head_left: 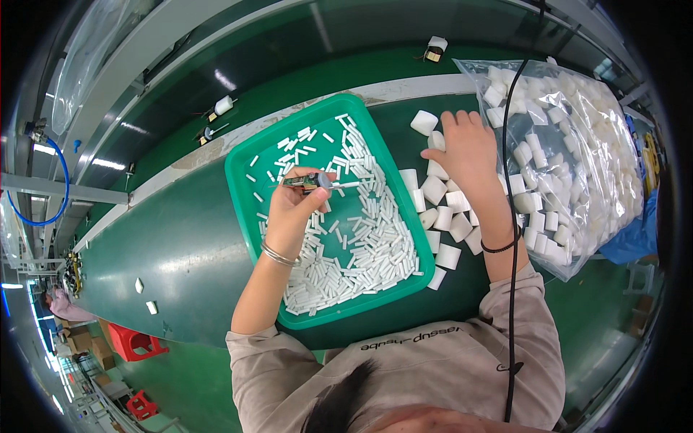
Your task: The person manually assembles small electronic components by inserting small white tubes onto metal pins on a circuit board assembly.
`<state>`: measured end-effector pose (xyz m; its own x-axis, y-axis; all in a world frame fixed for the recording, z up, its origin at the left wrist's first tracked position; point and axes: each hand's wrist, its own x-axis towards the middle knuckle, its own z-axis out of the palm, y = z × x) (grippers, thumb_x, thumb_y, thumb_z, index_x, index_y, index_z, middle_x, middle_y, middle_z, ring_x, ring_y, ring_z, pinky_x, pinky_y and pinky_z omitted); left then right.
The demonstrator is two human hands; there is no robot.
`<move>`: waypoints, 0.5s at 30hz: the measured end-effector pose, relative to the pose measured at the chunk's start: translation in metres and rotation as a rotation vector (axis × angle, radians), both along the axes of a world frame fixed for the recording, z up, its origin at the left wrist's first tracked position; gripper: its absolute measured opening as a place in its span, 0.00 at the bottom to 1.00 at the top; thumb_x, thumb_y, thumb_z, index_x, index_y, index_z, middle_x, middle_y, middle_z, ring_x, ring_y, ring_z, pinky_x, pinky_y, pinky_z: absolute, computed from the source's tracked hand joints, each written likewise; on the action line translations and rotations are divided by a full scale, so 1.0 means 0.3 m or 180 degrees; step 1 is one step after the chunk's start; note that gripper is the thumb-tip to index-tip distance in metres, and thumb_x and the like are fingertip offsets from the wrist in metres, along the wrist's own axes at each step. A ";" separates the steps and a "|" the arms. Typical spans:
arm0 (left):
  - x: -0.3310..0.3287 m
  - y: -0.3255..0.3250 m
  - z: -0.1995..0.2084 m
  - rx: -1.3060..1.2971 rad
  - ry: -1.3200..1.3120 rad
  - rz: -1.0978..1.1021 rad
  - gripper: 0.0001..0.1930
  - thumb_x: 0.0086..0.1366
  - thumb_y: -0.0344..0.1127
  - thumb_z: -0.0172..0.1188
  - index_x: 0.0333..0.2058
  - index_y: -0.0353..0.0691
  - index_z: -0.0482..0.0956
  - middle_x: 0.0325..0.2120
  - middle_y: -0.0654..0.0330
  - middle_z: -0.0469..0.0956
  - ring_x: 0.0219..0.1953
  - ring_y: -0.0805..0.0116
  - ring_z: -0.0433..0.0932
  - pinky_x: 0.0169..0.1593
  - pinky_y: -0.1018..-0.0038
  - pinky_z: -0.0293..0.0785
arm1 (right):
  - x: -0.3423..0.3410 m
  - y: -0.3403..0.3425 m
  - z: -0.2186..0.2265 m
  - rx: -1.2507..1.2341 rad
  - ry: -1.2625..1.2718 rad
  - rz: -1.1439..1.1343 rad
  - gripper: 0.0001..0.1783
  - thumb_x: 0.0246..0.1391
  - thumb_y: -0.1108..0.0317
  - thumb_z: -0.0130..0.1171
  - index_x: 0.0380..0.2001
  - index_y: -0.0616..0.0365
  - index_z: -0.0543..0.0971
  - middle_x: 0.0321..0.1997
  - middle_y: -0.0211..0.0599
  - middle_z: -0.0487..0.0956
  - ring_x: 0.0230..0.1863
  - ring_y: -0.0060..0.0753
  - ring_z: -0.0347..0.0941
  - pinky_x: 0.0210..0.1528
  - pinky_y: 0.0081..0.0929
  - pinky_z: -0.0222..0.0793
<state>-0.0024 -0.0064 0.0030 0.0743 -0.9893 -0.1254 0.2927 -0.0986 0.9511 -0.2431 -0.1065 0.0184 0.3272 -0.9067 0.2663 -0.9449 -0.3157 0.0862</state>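
Observation:
My left hand (292,209) is over a green tray (238,180), its fingers closed on a small circuit-board assembly (307,182). A grey round part sits at the end of that board. A thin white piece (348,185) points right from it; whether they are joined, I cannot tell. Many short white tubes (339,274) lie loose in the tray, thickest along its right and near sides. To the right, my right hand (469,148) reaches among white, soft-looking cylinders (434,189), fingers stretched out and thumb apart. One cylinder (437,141) lies beside its thumb and fingers.
A clear plastic bag (577,137) full of white cylinders stands at the right. A black cable (512,289) hangs down past my right forearm. Beyond a pale rail (404,88), small assemblies (436,49) lie on a green belt. Two white bits (151,307) rest on the table's left.

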 end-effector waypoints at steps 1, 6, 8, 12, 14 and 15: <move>-0.004 -0.001 -0.001 0.0021 0.0214 0.0057 0.12 0.49 0.26 0.59 0.34 0.37 0.68 0.36 0.51 0.73 0.27 0.76 0.70 0.29 0.80 0.68 | -0.008 -0.009 -0.013 -0.0003 0.0004 -0.0007 0.28 0.31 0.55 0.63 0.36 0.58 0.71 0.31 0.35 0.71 0.39 0.35 0.66 0.34 0.31 0.64; 0.004 0.005 0.000 -0.0024 0.0507 0.0209 0.14 0.49 0.26 0.59 0.35 0.37 0.68 0.38 0.52 0.72 0.32 0.72 0.72 0.33 0.77 0.71 | 0.003 -0.008 -0.010 0.0264 -0.0063 0.0287 0.15 0.34 0.66 0.62 0.30 0.57 0.74 0.24 0.33 0.73 0.34 0.33 0.69 0.33 0.32 0.61; 0.005 0.016 0.001 -0.0077 0.0552 0.0275 0.14 0.48 0.26 0.59 0.36 0.37 0.68 0.38 0.53 0.72 0.34 0.70 0.73 0.35 0.76 0.72 | 0.036 0.020 0.042 0.0360 -0.1333 0.0990 0.15 0.39 0.71 0.58 0.35 0.57 0.73 0.28 0.36 0.73 0.34 0.37 0.69 0.34 0.32 0.64; -0.001 0.017 -0.009 -0.0423 0.0781 0.0363 0.16 0.46 0.24 0.61 0.36 0.37 0.68 0.38 0.53 0.72 0.37 0.67 0.73 0.38 0.73 0.73 | 0.143 0.110 0.049 0.1733 -0.3710 0.2082 0.19 0.42 0.75 0.55 0.42 0.56 0.72 0.33 0.37 0.73 0.33 0.33 0.70 0.35 0.24 0.66; 0.005 0.021 -0.016 -0.0484 0.0858 0.0408 0.17 0.45 0.24 0.61 0.35 0.36 0.68 0.37 0.53 0.72 0.36 0.67 0.74 0.38 0.72 0.74 | 0.180 0.131 -0.015 0.1774 -0.4024 0.2109 0.21 0.41 0.75 0.56 0.43 0.56 0.72 0.33 0.37 0.73 0.32 0.30 0.69 0.34 0.22 0.66; 0.003 0.025 -0.018 -0.0574 0.0786 0.0443 0.16 0.45 0.23 0.61 0.35 0.36 0.69 0.37 0.53 0.73 0.35 0.67 0.74 0.38 0.73 0.74 | 0.194 0.139 -0.035 0.1815 -0.4325 0.2144 0.22 0.40 0.76 0.57 0.44 0.55 0.72 0.33 0.37 0.74 0.31 0.26 0.69 0.33 0.19 0.66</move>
<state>-0.0015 0.0010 -0.0023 0.1993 -0.9797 0.0196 0.5154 0.1218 0.8482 -0.1850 -0.0647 0.0078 0.5016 -0.7808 0.3725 0.0938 -0.3790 -0.9206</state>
